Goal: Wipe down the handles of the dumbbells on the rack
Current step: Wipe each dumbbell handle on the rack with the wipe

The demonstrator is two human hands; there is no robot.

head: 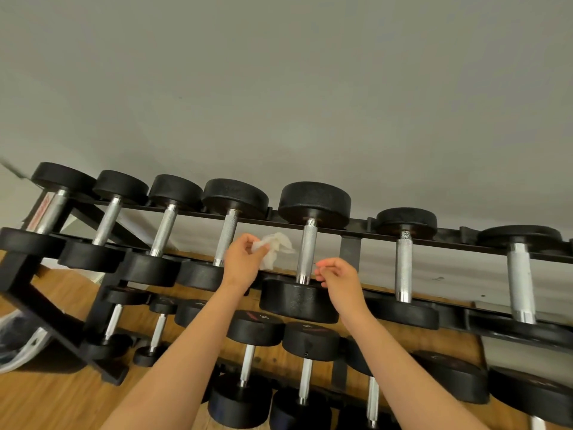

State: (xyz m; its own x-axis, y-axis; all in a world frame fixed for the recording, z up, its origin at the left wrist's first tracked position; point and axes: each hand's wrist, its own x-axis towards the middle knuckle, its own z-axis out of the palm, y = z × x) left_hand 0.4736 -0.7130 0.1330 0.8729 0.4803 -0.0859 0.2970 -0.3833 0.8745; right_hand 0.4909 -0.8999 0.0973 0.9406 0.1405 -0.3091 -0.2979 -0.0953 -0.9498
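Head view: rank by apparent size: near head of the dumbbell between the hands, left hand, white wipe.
1. Near head of the centre dumbbell.
2. Left hand.
3. White wipe, crumpled and partly hidden by that hand, so its full size is unsure.

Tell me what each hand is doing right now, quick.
Left hand: pinching the white wipe.
Right hand: fingers curled, holding nothing visible, beside a dumbbell handle.
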